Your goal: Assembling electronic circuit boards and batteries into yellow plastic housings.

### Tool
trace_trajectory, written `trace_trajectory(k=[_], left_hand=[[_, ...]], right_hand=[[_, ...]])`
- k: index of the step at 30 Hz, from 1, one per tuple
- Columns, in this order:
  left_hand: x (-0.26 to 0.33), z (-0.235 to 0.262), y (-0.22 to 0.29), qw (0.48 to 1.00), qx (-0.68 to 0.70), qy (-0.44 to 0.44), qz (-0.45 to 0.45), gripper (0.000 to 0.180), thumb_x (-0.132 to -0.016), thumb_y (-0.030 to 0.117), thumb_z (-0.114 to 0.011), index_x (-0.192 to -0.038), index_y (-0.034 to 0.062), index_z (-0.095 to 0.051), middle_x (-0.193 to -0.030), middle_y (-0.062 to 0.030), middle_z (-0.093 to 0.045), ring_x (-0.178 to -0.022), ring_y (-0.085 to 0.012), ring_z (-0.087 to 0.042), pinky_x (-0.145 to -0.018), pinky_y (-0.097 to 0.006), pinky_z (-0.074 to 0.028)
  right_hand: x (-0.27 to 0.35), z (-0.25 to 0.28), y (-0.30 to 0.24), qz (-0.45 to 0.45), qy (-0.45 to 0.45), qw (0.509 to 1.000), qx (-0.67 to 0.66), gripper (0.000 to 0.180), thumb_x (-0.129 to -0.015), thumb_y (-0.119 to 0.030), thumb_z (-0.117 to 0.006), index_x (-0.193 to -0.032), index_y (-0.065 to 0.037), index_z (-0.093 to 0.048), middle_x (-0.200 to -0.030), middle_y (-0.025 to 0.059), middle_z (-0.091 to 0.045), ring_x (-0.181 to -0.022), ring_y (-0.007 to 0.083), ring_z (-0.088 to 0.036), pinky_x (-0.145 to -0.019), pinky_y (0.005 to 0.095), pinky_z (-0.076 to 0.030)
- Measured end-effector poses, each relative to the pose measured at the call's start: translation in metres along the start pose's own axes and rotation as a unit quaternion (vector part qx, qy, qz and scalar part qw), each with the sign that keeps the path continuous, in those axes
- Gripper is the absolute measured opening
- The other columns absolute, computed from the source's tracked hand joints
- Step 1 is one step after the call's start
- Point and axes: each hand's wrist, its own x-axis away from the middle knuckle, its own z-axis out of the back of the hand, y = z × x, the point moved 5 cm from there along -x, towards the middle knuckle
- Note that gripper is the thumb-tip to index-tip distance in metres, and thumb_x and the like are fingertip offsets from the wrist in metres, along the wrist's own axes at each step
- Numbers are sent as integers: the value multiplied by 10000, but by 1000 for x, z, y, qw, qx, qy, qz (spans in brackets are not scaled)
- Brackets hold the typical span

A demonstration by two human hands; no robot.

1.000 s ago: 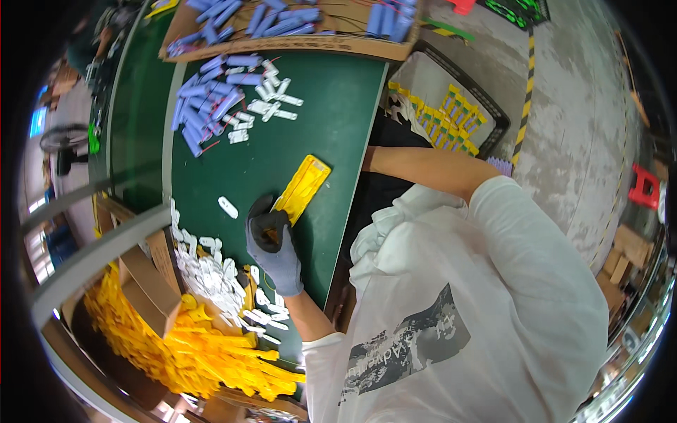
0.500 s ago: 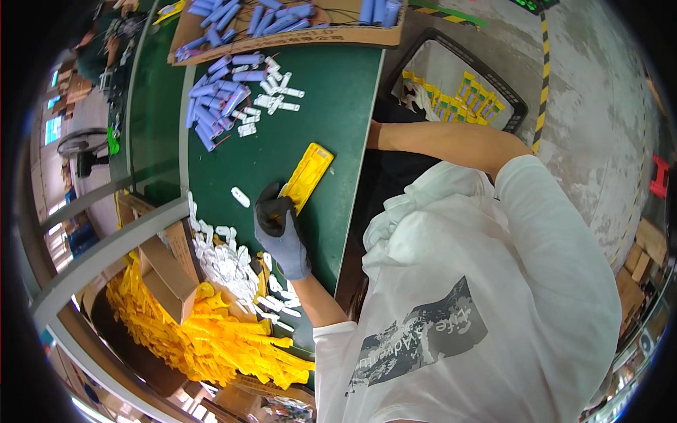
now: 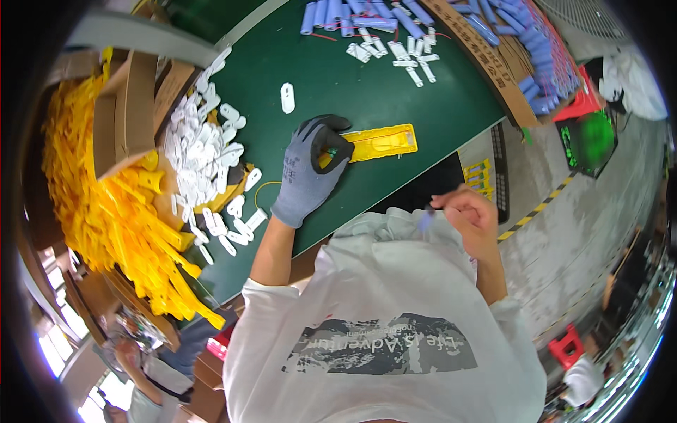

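Green matting covers the counter (image 3: 423, 92) that fills the upper middle of the frame, with a concrete floor and yellow-black hazard tape to the right.

Item in hand: a long yellow plastic case (image 3: 377, 143), lying flat on the counter at centre frame, near its lower edge. The left hand (image 3: 312, 169), in a grey knit glove, lies over the case's left end, fingers curled down and pressed on it. The right hand (image 3: 469, 215), bare, is off the counter in front of the chest; its fingers are pinched on something small and bluish, too blurred to identify.

Handling judgement: the case looks like a thin moulded shell, light and fairly stiff, probably smooth-faced and liable to slide on the matting unless held down. The long side edges near mid-length appear the soundest place to grip; the open end may flex.

Surroundings: small white plastic tabs (image 3: 204, 144) heaped at left, beside a large pile of yellow parts (image 3: 113, 218) and a cardboard box (image 3: 130, 113). Blue cylinders (image 3: 352, 14) with wires lie at upper centre, more on a cardboard tray (image 3: 486, 60) at upper right.
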Motion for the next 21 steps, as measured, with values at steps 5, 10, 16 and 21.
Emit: trace_trajectory(k=[5,10,16,21], left_hand=[[5,2,-5,1000,5,16,-8,118,-734,56,-668,-818,47,-586,-1056,-109,-620,-999,-295,-555,-884,-372,-414],[10,3,-7,999,8,4,-38,140,-721,71,-679,-797,68,-561,-1044,-105,-596,-1002,-301,-539,-905,-384,-395],[11,2,-6,999,22,13,-34,157,-699,56,-697,-805,73,-581,-1063,-97,-608,-1020,-298,-549,-890,-377,-416],[9,3,-9,999,33,4,-15,160,-699,54,-699,-790,70,-569,-1053,-88,-607,-1027,-289,-550,-903,-376,-406]], right_hand=[[-32,-10,-41,36,54,945,-321,158,-934,-117,-521,-828,-1,-501,-715,35,-426,-654,183,-615,-719,424,-602],[-90,-43,-79,63,-8,924,-376,191,-988,-172,-452,-853,-39,-433,-702,23,-404,-506,120,-497,-476,301,-525],[-142,-62,-56,147,-57,869,-469,138,-992,-167,-453,-909,-57,-459,-642,-18,-351,-406,39,-257,-364,204,-204],[-143,-63,-34,182,-10,904,-388,145,-960,-166,-495,-1037,-44,-513,-559,-30,-332,-396,40,-260,-372,197,-244]])
